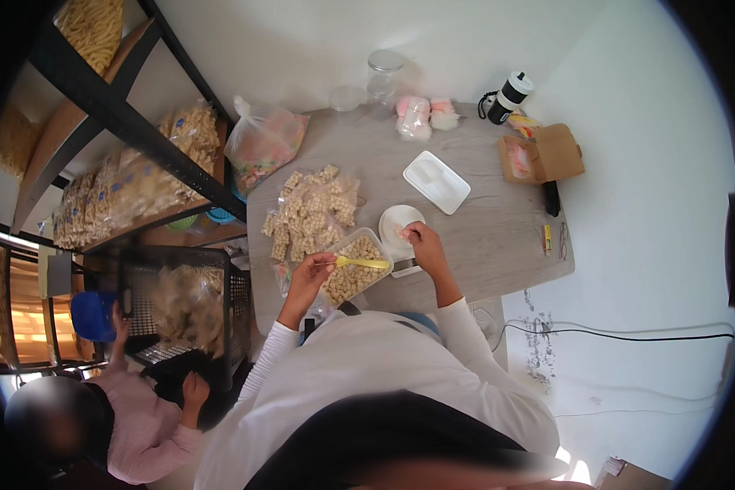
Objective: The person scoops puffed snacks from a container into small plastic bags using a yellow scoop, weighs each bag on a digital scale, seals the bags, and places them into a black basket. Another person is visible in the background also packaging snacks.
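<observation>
My left hand (311,275) grips the handle end of a yellow plastic spoon (364,263). The spoon lies across the opening of a rectangular plastic tub (387,252) filled with small pale round snack pieces (352,282). To the right of the tub is a white kitchen scale (398,215) with a round top. Over this top hovers my right hand (427,245), its fingertips pinched together; whether something small and clear is between them is too fine to tell. Filled clear bags of the same snack (312,211) lie heaped beyond the tub.
A white divided tray (436,182), pink-and-white packs (414,117), clear jars (384,76), a bottle (511,98) and an open cardboard box (551,156) are on the table (484,233). At left are loaded shelves (141,226), a black crate (236,312) and a person in pink (141,422).
</observation>
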Motion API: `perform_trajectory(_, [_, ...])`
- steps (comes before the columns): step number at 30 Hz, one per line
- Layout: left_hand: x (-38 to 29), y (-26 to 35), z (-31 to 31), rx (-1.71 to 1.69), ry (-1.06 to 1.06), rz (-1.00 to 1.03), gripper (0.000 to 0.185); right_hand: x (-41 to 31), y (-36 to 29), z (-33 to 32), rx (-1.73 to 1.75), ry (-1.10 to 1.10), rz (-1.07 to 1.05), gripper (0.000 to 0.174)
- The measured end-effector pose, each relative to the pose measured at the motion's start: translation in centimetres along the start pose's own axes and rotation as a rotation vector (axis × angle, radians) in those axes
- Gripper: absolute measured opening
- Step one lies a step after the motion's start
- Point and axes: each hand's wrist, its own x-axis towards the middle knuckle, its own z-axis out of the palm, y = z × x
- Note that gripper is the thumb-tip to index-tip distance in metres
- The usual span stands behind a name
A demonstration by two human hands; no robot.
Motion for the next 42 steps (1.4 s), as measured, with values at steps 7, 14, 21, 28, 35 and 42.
perform_trajectory(7, [0.2, -0.6, -0.1, 0.014, 0.03, 0.035, 0.029, 2.2, 5.7, -1.5, 0.207, 0.026, 0.233, 0.021])
perform_trajectory(14, [0.7, -1.9, -0.6, 0.06, 0.053, 0.05, 0.027, 2.0, 8.8, -1.0, -0.058, 0.241, 0.122, 0.019])
perform_trajectory(21, [1.1, -3.0, -0.4, 0.072, 0.059, 0.025, 0.024, 2.7, 11.5, -2.6, -0.341, 0.38, -0.003, 0.014])
perform_trajectory(28, [1.9, -2.9, 0.6, 0.109, 0.034, 0.034, 0.024, 2.1, 11.6, -3.5, -0.271, 0.3, 0.076, 0.013])
perform_trajectory(35, [2.5, -2.3, 0.9, 0.129, 0.023, 0.005, 0.023, 2.3, 10.5, -2.9, -0.264, 0.176, 0.159, 0.018])
perform_trajectory(42, [2.9, -2.1, 1.3, 0.15, 0.005, 0.023, 0.02, 2.1, 8.6, -2.1, -0.31, 0.128, 0.155, 0.022])
